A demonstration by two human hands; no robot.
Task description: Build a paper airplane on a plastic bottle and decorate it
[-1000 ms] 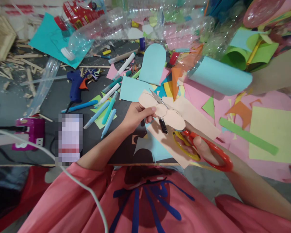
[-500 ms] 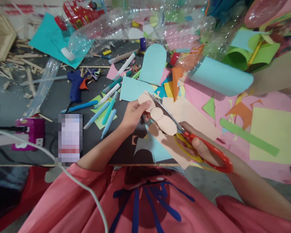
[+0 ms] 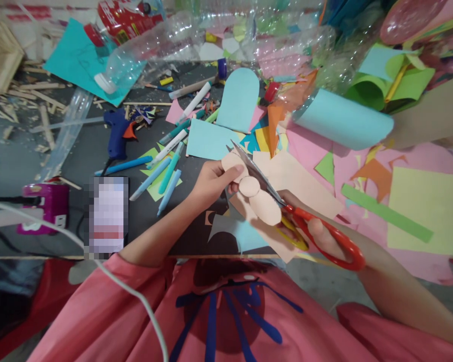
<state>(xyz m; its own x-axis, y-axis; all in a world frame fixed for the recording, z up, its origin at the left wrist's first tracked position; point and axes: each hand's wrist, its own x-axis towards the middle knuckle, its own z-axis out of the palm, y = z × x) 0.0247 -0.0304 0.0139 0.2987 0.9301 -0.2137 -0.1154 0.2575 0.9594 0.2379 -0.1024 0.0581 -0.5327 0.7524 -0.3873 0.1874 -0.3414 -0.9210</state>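
The left hand (image 3: 214,178) pinches the cutout (image 3: 249,186) between its fingers above the counter (image 3: 189,236); the right hand (image 3: 320,235) grips the scissors (image 3: 300,215), whose tips have just parted beside it, apparently between snips.

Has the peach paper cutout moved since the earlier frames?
Yes: the peach paper cutout, held in the left hand, has shifted down the picture, away from the light-blue round-topped paper, which stays put.
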